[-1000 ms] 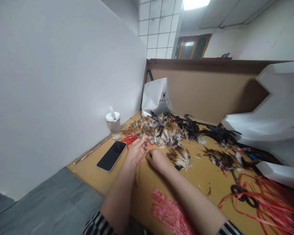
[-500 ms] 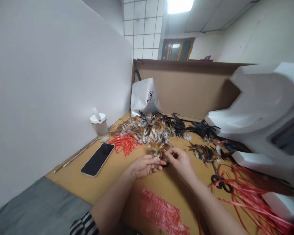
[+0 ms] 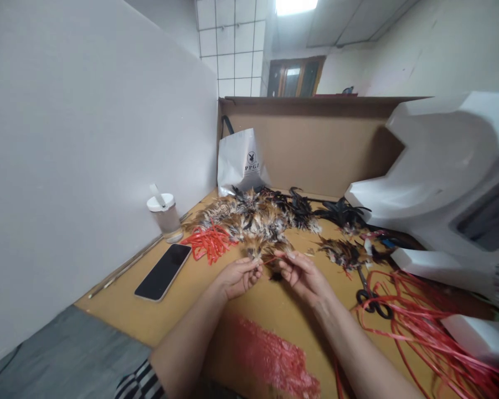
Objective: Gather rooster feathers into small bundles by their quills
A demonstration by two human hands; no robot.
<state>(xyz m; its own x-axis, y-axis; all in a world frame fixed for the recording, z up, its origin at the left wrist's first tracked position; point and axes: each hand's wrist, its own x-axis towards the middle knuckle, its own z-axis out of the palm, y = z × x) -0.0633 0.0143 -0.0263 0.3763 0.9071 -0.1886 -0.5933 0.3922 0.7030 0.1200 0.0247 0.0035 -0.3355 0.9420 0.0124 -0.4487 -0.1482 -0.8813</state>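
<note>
My left hand point(image 3: 241, 278) is closed, thumb and fingertips pinching the base of a small bundle of brown feathers point(image 3: 253, 245). From that pinch a thin red strip point(image 3: 269, 259) stretches across to my right hand point(image 3: 303, 274), whose thumb and forefinger grip its other end. Just beyond both hands lies a large pile of brown, white and black feathers point(image 3: 257, 219). Left of the pile, cut red strips point(image 3: 210, 241) lie in a loose heap. Exactly how the strip meets the feather bases is too small to make out.
A phone point(image 3: 163, 272) and a lidded cup point(image 3: 166, 216) stand at left. On the right are black scissors point(image 3: 374, 305), long red strips point(image 3: 423, 327), feather bunches point(image 3: 343, 253) and white foam point(image 3: 444, 149). A silver bag point(image 3: 238, 160) leans at the back; red material point(image 3: 274, 354) lies in front.
My hands were close together at the feather bundle; now the right has drawn away to the right, and the red strip shows stretched between them. The camera view has shifted slightly.
</note>
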